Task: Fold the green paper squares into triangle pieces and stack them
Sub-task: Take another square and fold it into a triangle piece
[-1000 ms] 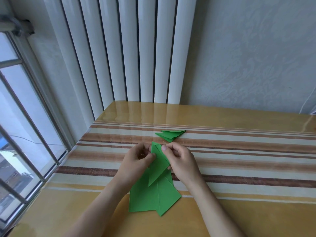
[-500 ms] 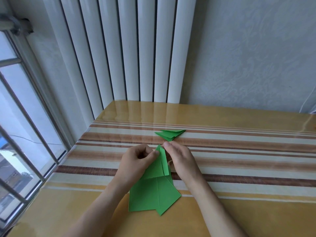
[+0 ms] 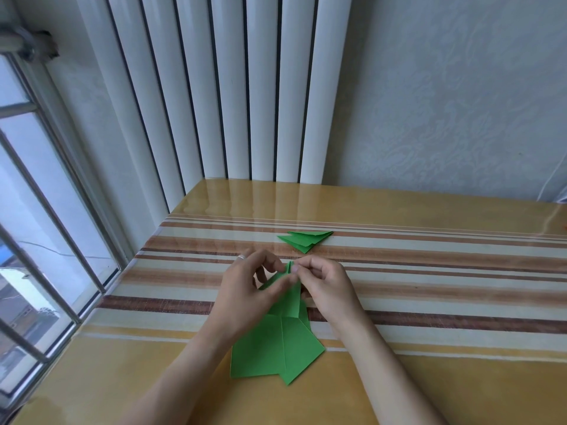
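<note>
A green paper piece (image 3: 288, 299), partly folded, is held up just above the table between both hands. My left hand (image 3: 245, 289) pinches its left side with thumb and fingers. My right hand (image 3: 325, 286) pinches its top tip. Under them lie flat green paper squares (image 3: 273, 351), overlapping at different angles. Farther back on the striped cloth sits a small stack of folded green triangles (image 3: 303, 240), apart from both hands.
The table (image 3: 429, 302) has a glossy striped cover. A white radiator (image 3: 230, 102) stands behind it against the wall. A window with bars (image 3: 46, 240) runs along the left edge of the table.
The held piece has been opened from a narrow triangle to a wider flap, and both hands' fingertips have come together at its top tip.
</note>
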Tool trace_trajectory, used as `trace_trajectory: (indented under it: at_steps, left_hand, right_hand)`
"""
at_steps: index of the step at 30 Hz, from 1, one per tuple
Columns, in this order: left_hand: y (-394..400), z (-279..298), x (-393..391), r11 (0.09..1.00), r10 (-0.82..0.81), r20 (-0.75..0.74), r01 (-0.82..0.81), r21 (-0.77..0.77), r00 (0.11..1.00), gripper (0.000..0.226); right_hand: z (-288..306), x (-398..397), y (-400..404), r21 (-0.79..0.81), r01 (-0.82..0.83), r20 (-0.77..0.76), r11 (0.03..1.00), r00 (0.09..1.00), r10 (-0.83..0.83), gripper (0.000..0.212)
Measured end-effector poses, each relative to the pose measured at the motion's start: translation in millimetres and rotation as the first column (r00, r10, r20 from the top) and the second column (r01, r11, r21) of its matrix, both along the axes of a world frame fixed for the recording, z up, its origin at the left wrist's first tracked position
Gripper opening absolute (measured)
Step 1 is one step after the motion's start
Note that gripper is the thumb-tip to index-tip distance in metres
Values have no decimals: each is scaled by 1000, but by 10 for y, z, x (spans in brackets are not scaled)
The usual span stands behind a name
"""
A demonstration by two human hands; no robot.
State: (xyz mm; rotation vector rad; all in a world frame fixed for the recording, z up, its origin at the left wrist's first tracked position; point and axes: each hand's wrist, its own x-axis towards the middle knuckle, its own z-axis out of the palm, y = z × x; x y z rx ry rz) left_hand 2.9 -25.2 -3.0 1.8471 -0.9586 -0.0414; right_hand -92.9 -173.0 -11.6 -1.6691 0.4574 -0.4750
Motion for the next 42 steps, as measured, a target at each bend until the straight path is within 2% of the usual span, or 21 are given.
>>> trace_trajectory:
  at_steps: [2,4,7,9,12,16,20,25,32,38,42]
  left_hand:
    - [2,-2,-16,998,-55,-48,57,41,997,45]
    - [11,1,-46,988,-99,-68,106,112,993,54]
    - [27,15,-64,982,-124,-83,134,129,989,41]
    - [36,47,-51,988,-130,-208,144,50,969,34]
    - [50,92,-37,989,-151,-435,136,-65,888,38]
    - [69,106,-23,987,-159,-565,143,-73,810,35]
    - [42,49,3,999,-46,-557,55,-2,830,17]
    - [53,12,74,1000,3,-574,-15,-17,819,2]
    - [38,-3,61,998,-47,-694,3,-65,719,6]
    - [50,3,109,989,-99,-793,-27,-144,601,9]
    - [43,-2,106,987,-104,-798,-38,-157,593,7]
  right_hand:
    - [13,-2,9,13,8,4,1000,1000,-8,11]
    - [6,-4,4,15,9,5,1000,1000,-10,9]
    - [-21,0,-18,-33,25,0,999,1000,-25,9]
    - [-44,7,-35,-59,43,6,997,999,-43,9]
    - [-77,25,-45,-128,76,4,989,997,-76,11]
    - [-75,28,-38,-186,59,15,981,998,-57,13]
    - [-28,14,0,-217,-2,38,976,999,11,12]
    - [5,8,39,-263,-22,55,965,998,37,15]
    - [11,-19,57,-487,3,95,874,994,50,19]
    - [40,-45,63,-487,-50,67,872,993,95,20]
    - [36,-40,72,-437,-61,48,898,995,91,23]
